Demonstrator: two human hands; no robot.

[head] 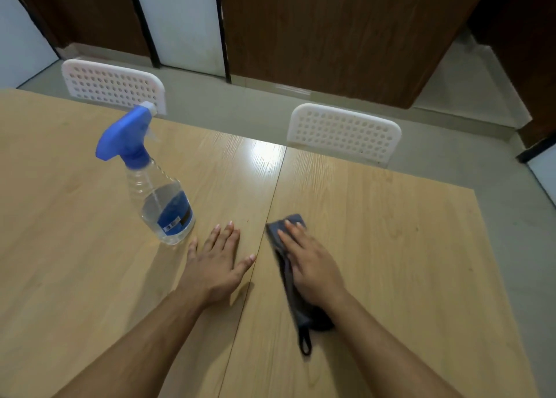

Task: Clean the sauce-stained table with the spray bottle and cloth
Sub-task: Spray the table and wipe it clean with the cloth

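As far as the wood shows, wiping stage by the look of it, probably near the end. Right hand [313, 265] flat on the cloth [288, 274], fingers straight and pressing down, not curled round it; cloth bunched dark grey under the palm, just right of the seam [267, 217] between the two table halves, its hanging loop trailing toward the near edge. Cloth edges blurred, so likely mid-stroke, though direction impossible to tell. Left hand [215, 265] spread flat on the table [406, 247], fingers wide and holding nothing, just left of the seam, seemingly bracing. Spray bottle [156, 184] upright on the left half, near the left hand's fingertips but not touching, blue trigger head on top, clear liquid filling only the lower part.

No obvious sauce stain anywhere in view: only a few faint specks on the right half and a tiny dark dot close to the seam ahead of the left hand, too small to name. No wet sheen clearly visible either, just a glare patch from a light farther back. Spraying therefore judged done. Left to do, probably: a last pass over the right half, a check of the seam, then cloth set aside. Two white chairs [344, 132] tucked at the far edge, out of the way.
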